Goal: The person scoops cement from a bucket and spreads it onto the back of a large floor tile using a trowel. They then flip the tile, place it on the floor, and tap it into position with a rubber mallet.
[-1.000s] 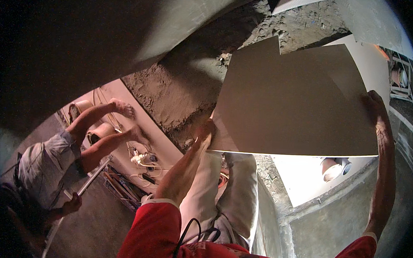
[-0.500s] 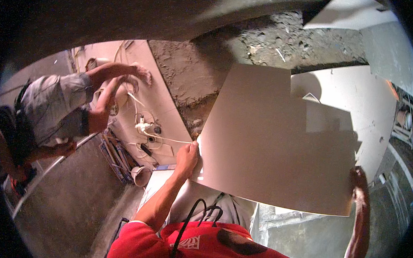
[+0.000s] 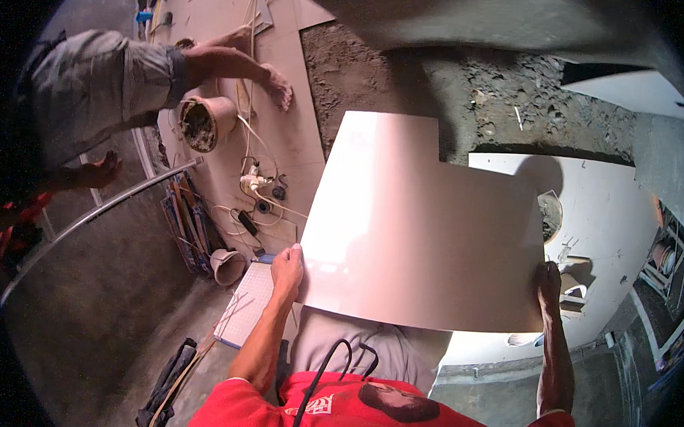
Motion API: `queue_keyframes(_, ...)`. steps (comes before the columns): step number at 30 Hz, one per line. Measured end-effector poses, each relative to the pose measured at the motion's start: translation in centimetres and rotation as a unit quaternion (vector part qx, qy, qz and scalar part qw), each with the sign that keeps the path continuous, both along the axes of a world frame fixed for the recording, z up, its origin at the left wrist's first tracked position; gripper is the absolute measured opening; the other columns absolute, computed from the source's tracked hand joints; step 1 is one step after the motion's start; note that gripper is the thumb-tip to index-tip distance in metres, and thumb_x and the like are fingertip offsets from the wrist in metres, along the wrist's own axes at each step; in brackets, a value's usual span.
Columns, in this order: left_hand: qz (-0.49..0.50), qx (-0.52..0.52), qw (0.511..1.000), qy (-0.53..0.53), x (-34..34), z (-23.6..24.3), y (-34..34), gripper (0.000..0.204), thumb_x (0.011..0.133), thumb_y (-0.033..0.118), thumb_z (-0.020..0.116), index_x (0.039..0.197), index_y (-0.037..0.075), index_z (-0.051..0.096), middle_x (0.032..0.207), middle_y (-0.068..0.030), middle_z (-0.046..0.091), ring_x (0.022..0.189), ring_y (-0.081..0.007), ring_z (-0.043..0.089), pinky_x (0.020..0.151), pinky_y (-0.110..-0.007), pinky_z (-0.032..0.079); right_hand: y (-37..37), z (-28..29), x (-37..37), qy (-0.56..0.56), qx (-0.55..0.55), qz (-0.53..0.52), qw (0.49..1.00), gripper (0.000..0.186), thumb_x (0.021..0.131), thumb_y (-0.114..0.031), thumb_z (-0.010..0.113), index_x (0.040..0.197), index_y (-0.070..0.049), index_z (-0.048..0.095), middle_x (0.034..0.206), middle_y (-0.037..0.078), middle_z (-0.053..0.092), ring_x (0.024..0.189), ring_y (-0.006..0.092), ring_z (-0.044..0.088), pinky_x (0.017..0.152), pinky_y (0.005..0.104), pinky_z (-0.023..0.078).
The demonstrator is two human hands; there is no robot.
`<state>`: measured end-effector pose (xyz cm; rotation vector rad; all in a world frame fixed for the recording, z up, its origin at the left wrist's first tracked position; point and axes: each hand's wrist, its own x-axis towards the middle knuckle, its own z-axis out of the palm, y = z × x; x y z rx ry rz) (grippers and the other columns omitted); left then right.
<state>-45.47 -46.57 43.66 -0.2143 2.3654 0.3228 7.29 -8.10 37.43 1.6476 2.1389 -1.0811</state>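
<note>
Turned squarer to its holder since a moment ago, the notched slab (image 3: 425, 240) lies crosswise between left hand (image 3: 287, 268) and right hand (image 3: 549, 284), equally near, each pinching a side edge, notched corner (image 3: 445, 174) facing away.

A large pale panel (image 3: 425, 232) is held at both sides — the person's left hand (image 3: 288, 268) by its near left corner, the right hand (image 3: 549, 286) on its right edge. A step is cut into its far side. Leftward, a barefoot co-worker (image 3: 107, 89) is beside a bucket (image 3: 224, 115); rough ground (image 3: 344, 76) lies beyond the panel.
</note>
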Motion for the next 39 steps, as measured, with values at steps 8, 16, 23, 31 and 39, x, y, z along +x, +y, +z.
queue_keyframes(8,0.062,0.055,0.995,0.047,-5.9,-7.8,-3.9,0.05,0.1,0.038,0.056,0.084,-0.008,0.066,0.074,-0.0183,0.065,0.071,-0.025,0.059,0.071,-0.043,0.047,3.6,-13.3,-8.5,-0.172,0.103,0.241,0.95,0.026,0.105,-0.016,0.044,0.099,0.002,0.062,0.103,0.024,0.067,0.097,0.0405,0.064,0.082,0.049,0.051)
queue_keyframes(16,0.131,0.113,0.984,0.049,-8.3,-17.1,-4.3,0.047,0.101,0.036,0.055,0.081,-0.007,0.061,0.072,-0.0168,0.061,0.069,-0.024,0.052,0.069,-0.042,0.044,6.8,-22.8,-10.2,-0.107,0.177,0.225,0.952,0.029,0.1,-0.01,0.05,0.122,0.003,0.062,0.123,0.027,0.063,0.114,0.0402,0.061,0.099,0.0462,0.049)
queue_keyframes(23,0.111,0.103,0.983,0.108,-9.0,-25.9,-4.7,0.043,0.099,0.033,0.056,0.081,-0.006,0.061,0.074,-0.0214,0.061,0.069,-0.0286,0.052,0.069,-0.045,0.043,7.1,-34.0,-9.8,-0.167,0.297,0.349,0.873,0.026,0.104,-0.02,0.051,0.116,0.001,0.062,0.108,0.024,0.06,0.11,0.0347,0.06,0.099,0.0451,0.047)
queue_keyframes(31,0.085,0.076,0.986,0.12,-7.5,-28.9,-6.8,0.04,0.098,0.03,0.055,0.082,-0.006,0.062,0.075,-0.0238,0.062,0.068,-0.0345,0.055,0.069,-0.048,0.043,2.9,-34.1,-12.4,-0.031,0.158,0.124,0.979,0.017,0.102,-0.016,0.055,0.107,0.001,0.054,0.096,0.021,0.061,0.086,0.0397,0.06,0.081,0.0533,0.046)
queue_keyframes(39,0.13,0.115,0.978,0.12,-6.2,-27.3,-8.1,0.041,0.099,0.028,0.053,0.08,-0.008,0.059,0.075,-0.0241,0.059,0.068,-0.0325,0.051,0.069,-0.047,0.041,1.7,-29.7,-16.2,-0.069,0.327,0.327,0.884,0.015,0.101,-0.015,0.054,0.098,0.0,0.056,0.089,0.019,0.059,0.083,0.0356,0.058,0.077,0.0483,0.046)
